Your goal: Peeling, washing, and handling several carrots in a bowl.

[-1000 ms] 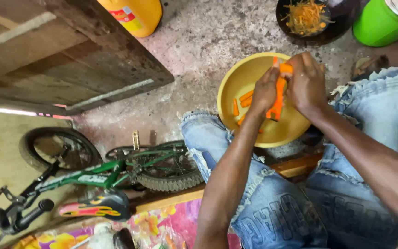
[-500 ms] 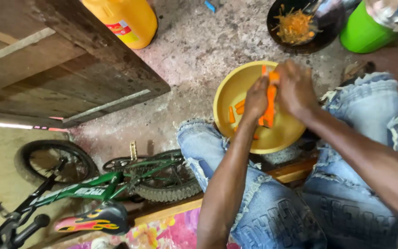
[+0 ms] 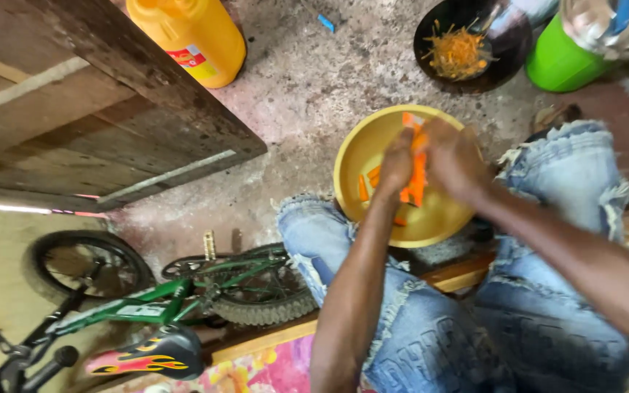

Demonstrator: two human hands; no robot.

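A long orange carrot piece [image 3: 418, 169] is gripped between my left hand [image 3: 396, 161] and my right hand [image 3: 454, 159], over a yellow bowl [image 3: 364, 149] that rests between my knees. Several orange strips [image 3: 369, 182] lie inside the bowl. Whether a blade is in either hand is hidden by the fingers. My legs are in torn blue jeans [image 3: 562, 182].
A black bowl of shredded orange peelings [image 3: 460, 51] sits on the concrete floor beyond the yellow bowl. A green container [image 3: 558, 62] stands at the top right, a yellow jerrycan [image 3: 191, 36] at the top. A dark wooden door [image 3: 96, 109] and a small green bicycle [image 3: 147, 306] are at the left.
The view has shifted, so the bowl and hands sit slightly lower and left in the frame. Both hands stay on the carrot piece over the yellow bowl.
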